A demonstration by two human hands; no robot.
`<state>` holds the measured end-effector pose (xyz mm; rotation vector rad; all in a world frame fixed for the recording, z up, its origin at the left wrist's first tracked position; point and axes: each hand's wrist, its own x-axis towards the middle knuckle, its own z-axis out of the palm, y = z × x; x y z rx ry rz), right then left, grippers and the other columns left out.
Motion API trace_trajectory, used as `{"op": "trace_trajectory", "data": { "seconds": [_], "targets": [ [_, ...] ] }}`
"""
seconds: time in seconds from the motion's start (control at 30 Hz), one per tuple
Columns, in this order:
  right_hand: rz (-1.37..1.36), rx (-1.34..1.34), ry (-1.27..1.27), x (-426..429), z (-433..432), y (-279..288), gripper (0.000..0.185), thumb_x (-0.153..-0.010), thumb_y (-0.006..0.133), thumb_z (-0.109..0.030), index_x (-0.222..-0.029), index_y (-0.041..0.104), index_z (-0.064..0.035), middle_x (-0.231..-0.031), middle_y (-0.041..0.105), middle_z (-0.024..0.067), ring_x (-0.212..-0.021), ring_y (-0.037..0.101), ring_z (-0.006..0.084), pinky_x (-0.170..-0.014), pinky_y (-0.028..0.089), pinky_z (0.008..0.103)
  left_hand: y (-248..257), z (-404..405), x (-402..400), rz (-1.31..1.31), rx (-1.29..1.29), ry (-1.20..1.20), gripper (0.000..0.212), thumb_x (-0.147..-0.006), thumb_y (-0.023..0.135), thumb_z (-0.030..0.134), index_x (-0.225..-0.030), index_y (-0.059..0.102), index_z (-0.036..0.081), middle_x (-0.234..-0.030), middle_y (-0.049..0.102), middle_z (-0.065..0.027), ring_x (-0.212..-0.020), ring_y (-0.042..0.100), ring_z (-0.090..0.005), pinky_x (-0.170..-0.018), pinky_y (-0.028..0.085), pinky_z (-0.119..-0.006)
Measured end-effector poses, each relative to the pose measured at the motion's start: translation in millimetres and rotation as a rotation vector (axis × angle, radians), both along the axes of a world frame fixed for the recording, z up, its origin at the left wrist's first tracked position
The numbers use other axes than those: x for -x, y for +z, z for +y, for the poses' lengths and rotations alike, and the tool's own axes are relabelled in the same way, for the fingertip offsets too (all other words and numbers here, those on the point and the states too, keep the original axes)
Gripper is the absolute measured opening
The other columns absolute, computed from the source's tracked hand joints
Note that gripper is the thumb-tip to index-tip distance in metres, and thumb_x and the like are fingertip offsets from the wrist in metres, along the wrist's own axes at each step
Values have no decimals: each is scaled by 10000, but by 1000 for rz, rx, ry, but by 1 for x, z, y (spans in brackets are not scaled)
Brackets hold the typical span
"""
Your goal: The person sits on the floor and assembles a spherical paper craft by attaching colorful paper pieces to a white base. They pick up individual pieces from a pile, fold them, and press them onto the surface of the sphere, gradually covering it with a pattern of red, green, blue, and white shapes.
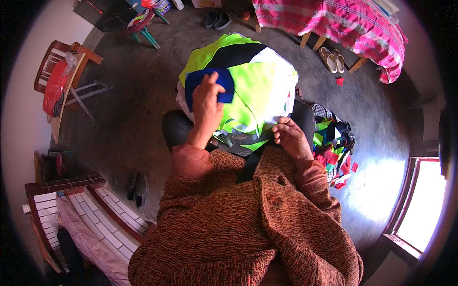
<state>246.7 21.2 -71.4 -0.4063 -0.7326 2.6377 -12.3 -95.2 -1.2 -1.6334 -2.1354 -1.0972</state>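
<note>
A round heap of neon yellow-green, black and white fabric pieces lies before me, between my knees. My left hand rests on a dark blue fabric piece at the heap's left side, its fingers partly bent; whether they pinch the cloth cannot be told. At the heap's lower right edge is my right hand, fingers curled and thumb near the fingertips, close to a whitish edge of cloth. What it may hold is too small to make out. A narrow green scrap lies below the heap, near my lap.
Colourful fabric scraps are piled on the floor to my right. A low stool, dark shoes and pale shoes stand ahead. A pink checked cloth covers furniture at upper right; a wooden chair stands left.
</note>
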Motion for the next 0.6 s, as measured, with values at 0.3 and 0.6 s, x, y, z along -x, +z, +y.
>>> {"op": "trace_trajectory", "data": {
  "seconds": [0.3, 0.6],
  "targets": [
    [-54, -18, -24, 0, -3, 0, 167, -929, 509, -115, -1089, 520, -71, -955, 624, 110, -794, 602, 172, -686, 491, 282, -10, -13, -11, -36, 96, -31, 312, -672, 678, 80, -956, 555, 117, -1385, 418, -115, -1307, 351, -353, -1055, 221, -518],
    [-81, -43, -59, 2, 1, -8, 182, -930, 482, -107, -1097, 521, -46, -886, 610, 98, -721, 573, 166, -647, 476, 274, -10, -12, -10, -46, 59, -94, 223, -724, 721, 284, -840, 620, 123, -1368, 436, -130, -1289, 361, -353, -1040, 205, -546]
  ]
}}
